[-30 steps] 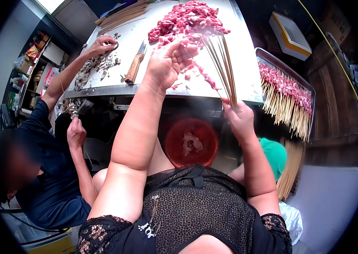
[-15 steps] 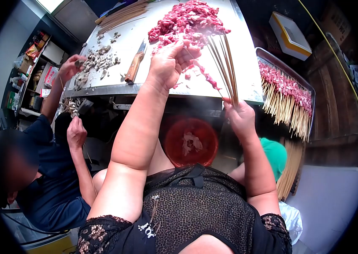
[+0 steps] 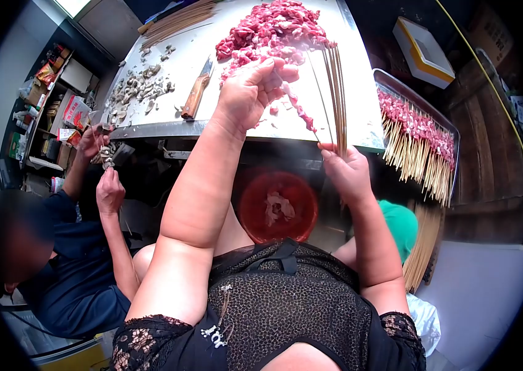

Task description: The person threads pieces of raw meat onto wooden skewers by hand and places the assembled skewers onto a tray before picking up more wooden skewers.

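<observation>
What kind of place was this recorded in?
Probably the prep area of a small skewer stall or eatery: raw meat pieces are heaped on a white work table, a metal tray holds rows of threaded meat skewers, and a bundle of bare skewers lies at the far edge.

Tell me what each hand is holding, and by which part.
The right hand holds bare skewers and a meat-threaded skewer by their lower ends. The left hand is at the threaded one's upper end; its exact grip is hidden.

No readable text; print on red-white package too small
</observation>
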Motion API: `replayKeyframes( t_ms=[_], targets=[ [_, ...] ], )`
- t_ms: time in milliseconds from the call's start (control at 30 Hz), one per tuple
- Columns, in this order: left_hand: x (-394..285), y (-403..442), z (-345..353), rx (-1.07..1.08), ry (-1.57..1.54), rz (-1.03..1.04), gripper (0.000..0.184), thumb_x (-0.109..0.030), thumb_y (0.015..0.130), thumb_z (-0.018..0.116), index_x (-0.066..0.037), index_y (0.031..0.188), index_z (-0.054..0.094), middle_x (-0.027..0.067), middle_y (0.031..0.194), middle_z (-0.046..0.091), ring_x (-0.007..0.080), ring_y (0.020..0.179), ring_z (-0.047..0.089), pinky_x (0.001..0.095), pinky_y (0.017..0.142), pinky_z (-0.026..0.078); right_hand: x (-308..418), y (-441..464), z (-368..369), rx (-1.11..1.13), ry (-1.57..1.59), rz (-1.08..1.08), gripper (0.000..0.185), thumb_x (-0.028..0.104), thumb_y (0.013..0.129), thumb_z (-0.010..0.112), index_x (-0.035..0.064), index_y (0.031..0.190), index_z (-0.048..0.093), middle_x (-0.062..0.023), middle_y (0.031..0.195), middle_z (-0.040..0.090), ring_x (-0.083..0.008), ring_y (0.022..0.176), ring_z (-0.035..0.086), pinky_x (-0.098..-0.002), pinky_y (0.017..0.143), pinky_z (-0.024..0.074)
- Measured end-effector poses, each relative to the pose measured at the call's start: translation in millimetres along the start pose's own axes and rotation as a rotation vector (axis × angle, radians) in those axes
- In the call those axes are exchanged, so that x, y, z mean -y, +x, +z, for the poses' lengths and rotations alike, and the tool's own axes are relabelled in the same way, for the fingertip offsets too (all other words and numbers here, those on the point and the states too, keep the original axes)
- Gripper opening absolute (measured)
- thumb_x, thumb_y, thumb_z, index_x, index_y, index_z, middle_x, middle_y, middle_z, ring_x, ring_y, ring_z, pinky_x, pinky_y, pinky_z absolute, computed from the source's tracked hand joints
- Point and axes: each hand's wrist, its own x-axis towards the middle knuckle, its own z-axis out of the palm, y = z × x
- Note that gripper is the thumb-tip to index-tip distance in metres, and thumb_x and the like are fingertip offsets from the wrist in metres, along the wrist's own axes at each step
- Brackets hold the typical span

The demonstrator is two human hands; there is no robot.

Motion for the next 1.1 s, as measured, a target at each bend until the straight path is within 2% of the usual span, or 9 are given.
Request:
replayKeyframes(
  t_ms=[233,400,567,733,833,900,967,1033,1100],
  targets=[
    [0,0,0,0.064,-0.065,0.021,0.026,-0.014,0.094,0.038,0.004,0.103,0.055,0.0216,0.105,0.061,0.0304,0.104,0.058,0.0401,0.088,0.050,4,-1,7,0.088,0.253,0.124,0.018,0.009,0.087,0.058,-0.0009,0.101,0.060,0.0033,0.065,0.050,-0.0028,0.052,0.042,-0.0156,0.044,0.0290],
    [0,1,-3,0.140,-0.127,-0.016,0.027,-0.014,0.094,0.039,0.004,0.104,0.055,0.0225,0.107,0.060,0.0309,0.104,0.058,0.0448,0.090,0.048,-1,0,15,0.061,0.246,0.073,0.017,0.009,0.087,0.058,-0.0010,0.101,0.059,0.0029,0.066,0.050,-0.0029,0.051,0.041,-0.0156,0.044,0.0298],
    [6,4,-3,0.127,-0.073,0.002,0.027,-0.014,0.093,0.039,0.004,0.103,0.056,0.0234,0.107,0.060,0.0298,0.102,0.059,0.0447,0.090,0.048,2,1,19,0.019,0.211,0.013,0.017,0.009,0.087,0.058,-0.0005,0.101,0.059,0.0030,0.066,0.050,-0.0030,0.051,0.041,-0.0154,0.044,0.0304],
    [8,3,-2,0.139,-0.067,-0.029,0.028,-0.014,0.093,0.038,0.004,0.105,0.056,0.0242,0.107,0.059,0.0294,0.103,0.059,0.0441,0.091,0.048,14,-1,18,0.063,0.323,0.190,0.017,0.010,0.087,0.057,0.0016,0.102,0.058,0.0017,0.064,0.050,-0.0028,0.044,0.038,-0.0164,0.038,0.0273],
    [14,0,4,0.112,-0.087,-0.069,0.030,-0.015,0.094,0.037,0.005,0.109,0.054,0.0241,0.109,0.058,0.0293,0.104,0.058,0.0440,0.091,0.048,9,4,15,0.066,0.394,0.225,0.017,0.011,0.088,0.057,0.0028,0.102,0.058,0.0005,0.063,0.051,-0.0028,0.041,0.035,-0.0169,0.035,0.0245],
    [16,3,6,0.001,-0.036,-0.061,0.031,-0.016,0.095,0.036,0.005,0.111,0.051,0.0245,0.109,0.058,0.0305,0.106,0.057,0.0435,0.090,0.048,9,7,15,0.061,0.387,0.200,0.017,0.011,0.088,0.057,0.0031,0.103,0.058,0.0004,0.063,0.051,-0.0029,0.040,0.035,-0.0169,0.034,0.0240],
    [20,4,8,0.008,-0.044,-0.056,0.034,-0.022,0.096,0.037,0.005,0.113,0.050,0.0233,0.107,0.059,0.0309,0.105,0.057,0.0431,0.089,0.048,7,10,14,0.056,0.383,0.171,0.017,0.011,0.088,0.057,0.0033,0.103,0.058,0.0002,0.063,0.051,-0.0030,0.039,0.035,-0.0169,0.034,0.0235],
    [23,1,13,0.019,-0.180,-0.128,0.038,-0.029,0.096,0.039,0.004,0.112,0.050,0.0216,0.106,0.060,0.0306,0.105,0.057,0.0424,0.087,0.049,1,12,14,0.035,0.391,0.149,0.017,0.011,0.088,0.057,0.0025,0.103,0.058,0.0005,0.063,0.051,-0.0033,0.041,0.037,-0.0165,0.035,0.0244],
    [30,1,15,-0.001,-0.121,-0.137,0.038,-0.031,0.096,0.042,0.002,0.109,0.051,0.0194,0.103,0.061,0.0287,0.100,0.059,0.0419,0.086,0.050,3,12,15,0.032,0.387,0.138,0.017,0.009,0.087,0.057,0.0016,0.103,0.058,0.0007,0.064,0.052,-0.0036,0.044,0.040,-0.0160,0.037,0.0269]
  ],
)
